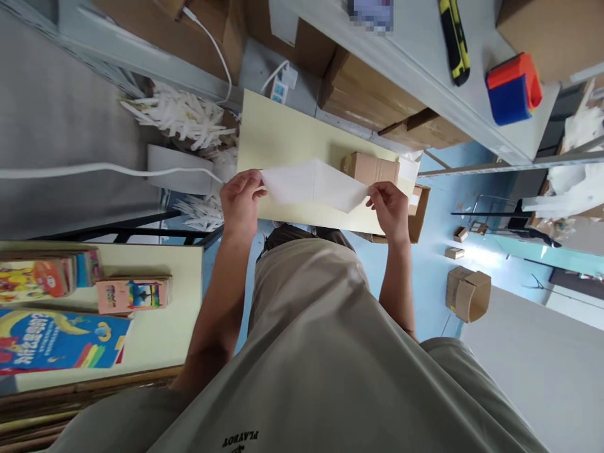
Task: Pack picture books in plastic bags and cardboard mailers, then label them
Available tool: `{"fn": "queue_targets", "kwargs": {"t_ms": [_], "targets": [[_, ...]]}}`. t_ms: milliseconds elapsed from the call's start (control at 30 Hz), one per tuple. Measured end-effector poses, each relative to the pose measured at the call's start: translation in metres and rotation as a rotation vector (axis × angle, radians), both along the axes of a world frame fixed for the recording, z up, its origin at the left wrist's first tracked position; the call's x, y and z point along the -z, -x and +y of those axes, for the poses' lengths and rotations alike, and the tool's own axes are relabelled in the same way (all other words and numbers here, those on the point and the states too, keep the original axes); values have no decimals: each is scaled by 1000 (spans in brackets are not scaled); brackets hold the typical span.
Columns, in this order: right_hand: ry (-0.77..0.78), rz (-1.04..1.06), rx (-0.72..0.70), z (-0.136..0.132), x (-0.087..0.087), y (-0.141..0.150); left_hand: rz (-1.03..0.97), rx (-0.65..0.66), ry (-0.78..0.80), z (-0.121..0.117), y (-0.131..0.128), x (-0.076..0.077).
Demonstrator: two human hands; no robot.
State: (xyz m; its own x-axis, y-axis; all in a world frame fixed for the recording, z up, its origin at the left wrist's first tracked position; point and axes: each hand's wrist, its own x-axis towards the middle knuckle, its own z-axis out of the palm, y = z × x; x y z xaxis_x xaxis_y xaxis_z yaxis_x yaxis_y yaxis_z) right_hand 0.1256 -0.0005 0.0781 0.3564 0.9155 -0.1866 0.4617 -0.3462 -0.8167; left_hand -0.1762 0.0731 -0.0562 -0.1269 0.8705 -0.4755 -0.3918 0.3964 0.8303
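From the left, glossy picture books [66,340] lie flat, and beyond them a ragged heap of white strips [184,116] bristles out. Next comes a smooth, pale yellow tabletop [283,138], and over it a thin white sheet [290,184] with a crease near its middle, making two panels. To its right, a boxy brown carton [377,170] sits on the tabletop; farther right, a yellow and black cutter [454,44] rests on a grey shelf [415,50].

The left hand [240,204] pinches the sheet's left end between thumb and curled fingers; the right hand [391,207] nips the right end the same way. The sheet's long axis runs crosswise from hand to hand, in front of the person's body, its right end slightly lower in view.
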Motion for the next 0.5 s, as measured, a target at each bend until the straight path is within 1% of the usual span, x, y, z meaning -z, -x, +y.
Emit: {"fn": "queue_targets", "kwargs": {"t_ms": [67,133,200,233,300,333,367,400,433,467,500], "targets": [[20,14,26,5,13,-7,71,-187,56,6,22,23],[50,65,6,14,28,-1,194,-369,108,8,47,41],[124,144,-76,26,46,19,364,-482,77,6,72,52],[185,189,-145,34,56,34,440,-509,31,4,83,53],[337,264,-347,56,80,71,532,-541,-43,-2,98,47],[414,300,-470,71,94,92,547,-558,-53,-6,102,41],[457,333,-577,88,107,115,552,-574,-49,-10,103,32],[431,352,-648,106,121,138,558,-588,-40,-13,103,23],[345,369,-683,126,134,160,570,-598,-37,-16,101,13],[228,386,-691,146,145,181,589,-606,-44,-18,99,4],[172,394,-703,164,155,200,603,-605,-60,-20,95,-5]]}}
